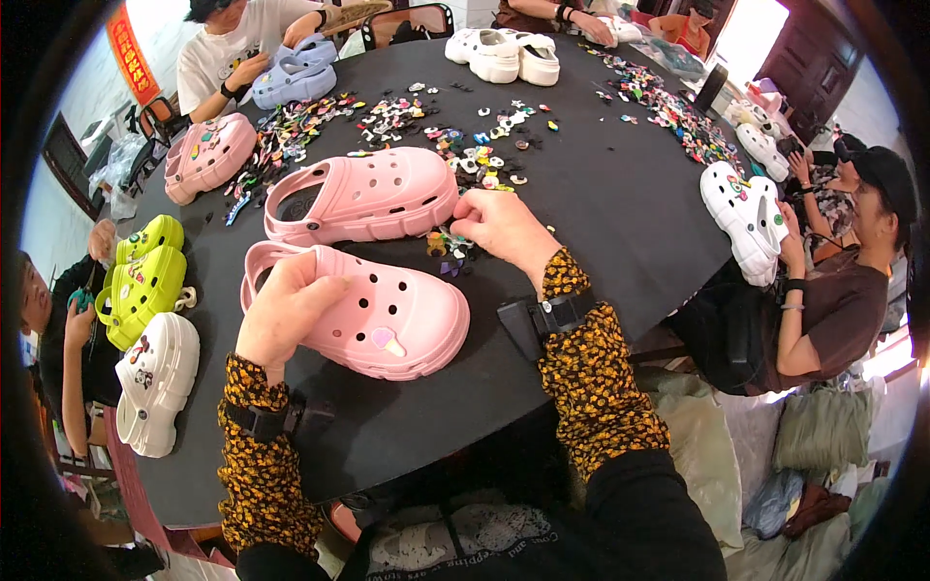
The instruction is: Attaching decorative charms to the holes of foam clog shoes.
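Observation:
My left hand (283, 312) grips the nearer pink clog (426, 305) at its heel opening, the thumb lying on its upper. Near the toe of that clog sits an ice-cream-shaped shoe charm (389, 341); the other visible holes in its upper are bare. Just beyond it rests a second pink clog (397, 189), toe to the right. My right hand (511, 230) is at this clog's toe, its fingertips pinched together above a small cluster of loose charms (451, 250). Whatever lies between those fingertips is too small or hidden to make out.
Loose charms (291, 136) cover much of the dark round table (601, 203). A decorated pink clog (208, 155), green clogs (150, 281) and a white clog (160, 382) stand left. White clogs (499, 56) stand far off. Several people sit around, one holding white clogs (741, 218) at right.

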`<move>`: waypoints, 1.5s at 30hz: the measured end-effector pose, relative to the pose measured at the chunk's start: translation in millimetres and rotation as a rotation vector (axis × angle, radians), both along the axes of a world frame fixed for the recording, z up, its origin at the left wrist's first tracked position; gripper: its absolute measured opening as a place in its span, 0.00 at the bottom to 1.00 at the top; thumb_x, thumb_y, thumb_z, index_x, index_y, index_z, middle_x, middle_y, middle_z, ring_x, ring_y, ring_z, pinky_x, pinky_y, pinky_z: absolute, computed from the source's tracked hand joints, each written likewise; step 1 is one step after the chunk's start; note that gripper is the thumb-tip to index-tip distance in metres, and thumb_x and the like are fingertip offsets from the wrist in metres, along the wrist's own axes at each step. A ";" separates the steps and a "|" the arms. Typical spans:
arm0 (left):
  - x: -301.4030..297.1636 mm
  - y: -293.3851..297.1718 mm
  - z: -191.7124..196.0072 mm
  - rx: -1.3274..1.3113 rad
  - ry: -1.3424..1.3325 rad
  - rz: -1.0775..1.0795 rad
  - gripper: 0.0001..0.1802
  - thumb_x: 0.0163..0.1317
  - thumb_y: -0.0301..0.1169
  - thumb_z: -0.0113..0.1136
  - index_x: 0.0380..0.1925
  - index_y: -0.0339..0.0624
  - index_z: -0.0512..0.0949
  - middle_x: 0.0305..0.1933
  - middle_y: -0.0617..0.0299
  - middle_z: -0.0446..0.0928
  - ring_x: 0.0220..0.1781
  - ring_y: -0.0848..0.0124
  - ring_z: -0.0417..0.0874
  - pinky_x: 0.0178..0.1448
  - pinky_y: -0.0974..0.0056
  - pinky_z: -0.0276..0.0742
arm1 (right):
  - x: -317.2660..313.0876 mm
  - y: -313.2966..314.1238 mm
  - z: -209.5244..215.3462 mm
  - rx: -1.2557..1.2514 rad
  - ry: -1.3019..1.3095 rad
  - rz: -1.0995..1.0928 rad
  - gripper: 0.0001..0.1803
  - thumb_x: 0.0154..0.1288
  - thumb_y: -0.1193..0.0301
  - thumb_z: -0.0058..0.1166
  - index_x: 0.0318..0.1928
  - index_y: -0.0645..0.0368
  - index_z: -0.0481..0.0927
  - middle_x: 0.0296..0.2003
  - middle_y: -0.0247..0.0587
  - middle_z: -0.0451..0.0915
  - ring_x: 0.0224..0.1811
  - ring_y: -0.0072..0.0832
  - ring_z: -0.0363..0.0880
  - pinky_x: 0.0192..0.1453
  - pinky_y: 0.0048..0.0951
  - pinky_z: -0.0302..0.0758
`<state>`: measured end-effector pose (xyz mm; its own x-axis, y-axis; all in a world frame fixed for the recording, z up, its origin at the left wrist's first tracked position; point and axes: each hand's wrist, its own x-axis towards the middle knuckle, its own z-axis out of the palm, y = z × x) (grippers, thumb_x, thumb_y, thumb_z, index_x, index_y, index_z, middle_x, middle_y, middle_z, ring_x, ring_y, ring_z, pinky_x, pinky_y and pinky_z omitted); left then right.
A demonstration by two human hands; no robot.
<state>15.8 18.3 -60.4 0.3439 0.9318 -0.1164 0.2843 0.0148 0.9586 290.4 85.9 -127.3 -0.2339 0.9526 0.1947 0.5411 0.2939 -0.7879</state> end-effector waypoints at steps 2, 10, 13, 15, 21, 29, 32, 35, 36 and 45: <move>1.7 -0.2 1.2 0.000 -0.005 -0.009 0.11 0.57 0.29 0.54 0.37 0.34 0.78 0.32 0.66 0.79 0.32 0.81 0.77 0.37 0.74 0.73 | -2.6 -1.4 -0.9 0.048 -0.306 -0.071 0.11 0.53 0.70 0.58 0.35 0.66 0.78 0.29 0.44 0.81 0.32 0.30 0.80 0.38 0.29 0.75; 3.4 -4.7 2.5 0.049 0.007 -0.037 0.10 0.58 0.30 0.55 0.37 0.36 0.78 0.31 0.68 0.78 0.33 0.82 0.76 0.37 0.74 0.72 | 7.3 -0.5 6.7 0.107 -0.029 -0.116 0.09 0.51 0.71 0.58 0.31 0.64 0.79 0.29 0.48 0.80 0.34 0.39 0.80 0.40 0.35 0.74; 3.7 -7.5 7.5 0.073 0.027 -0.059 0.10 0.59 0.30 0.56 0.36 0.36 0.78 0.31 0.68 0.78 0.33 0.82 0.75 0.38 0.74 0.72 | 4.8 -1.8 8.6 0.052 0.028 -0.117 0.09 0.52 0.72 0.57 0.33 0.65 0.79 0.30 0.48 0.80 0.33 0.36 0.80 0.40 0.34 0.74; 0.6 -6.8 5.6 0.086 0.038 -0.069 0.11 0.58 0.31 0.56 0.38 0.35 0.77 0.33 0.67 0.78 0.34 0.82 0.76 0.39 0.74 0.73 | 2.1 -4.1 11.1 0.023 0.058 -0.117 0.09 0.52 0.73 0.56 0.33 0.65 0.79 0.30 0.47 0.81 0.34 0.35 0.80 0.40 0.33 0.74; 0.6 -4.6 4.0 0.095 0.043 -0.086 0.13 0.58 0.32 0.57 0.40 0.34 0.77 0.35 0.66 0.79 0.35 0.81 0.78 0.40 0.73 0.74 | 6.5 -0.8 8.3 0.054 0.120 -0.048 0.11 0.55 0.73 0.55 0.38 0.65 0.79 0.27 0.40 0.80 0.30 0.24 0.78 0.37 0.27 0.74; -1.6 -1.8 0.9 0.083 0.107 -0.076 0.13 0.57 0.30 0.56 0.39 0.34 0.78 0.35 0.66 0.79 0.35 0.80 0.78 0.40 0.73 0.74 | 5.5 -6.1 18.2 -0.211 0.449 0.016 0.12 0.63 0.68 0.55 0.41 0.63 0.81 0.28 0.33 0.79 0.27 0.16 0.75 0.30 0.18 0.74; -2.2 -3.0 2.3 0.099 0.129 -0.063 0.13 0.57 0.30 0.57 0.39 0.33 0.78 0.36 0.65 0.79 0.35 0.80 0.77 0.40 0.73 0.74 | 2.9 -7.9 22.7 -0.243 0.550 0.049 0.12 0.64 0.68 0.55 0.41 0.64 0.81 0.28 0.34 0.79 0.27 0.17 0.75 0.29 0.18 0.74; 0.4 -6.5 4.7 0.078 0.054 -0.039 0.13 0.58 0.29 0.56 0.40 0.33 0.77 0.36 0.65 0.79 0.35 0.80 0.78 0.40 0.73 0.74 | -4.7 -11.1 27.0 -0.269 0.687 0.078 0.12 0.62 0.67 0.56 0.40 0.64 0.81 0.27 0.34 0.80 0.25 0.16 0.75 0.27 0.18 0.73; 2.2 -7.7 5.9 0.106 0.017 -0.034 0.13 0.58 0.29 0.56 0.41 0.33 0.77 0.36 0.65 0.79 0.36 0.80 0.78 0.41 0.72 0.74 | -7.9 -14.0 28.8 -0.267 0.685 0.090 0.12 0.62 0.67 0.56 0.40 0.64 0.81 0.27 0.34 0.80 0.25 0.16 0.75 0.27 0.18 0.73; 31.2 -16.5 -7.5 0.284 -0.190 0.006 0.14 0.61 0.25 0.54 0.47 0.33 0.75 0.41 0.67 0.79 0.40 0.82 0.77 0.45 0.72 0.74 | -59.2 -58.0 74.6 0.464 0.229 0.065 0.08 0.58 0.72 0.57 0.35 0.64 0.80 0.26 0.37 0.79 0.29 0.31 0.77 0.36 0.32 0.73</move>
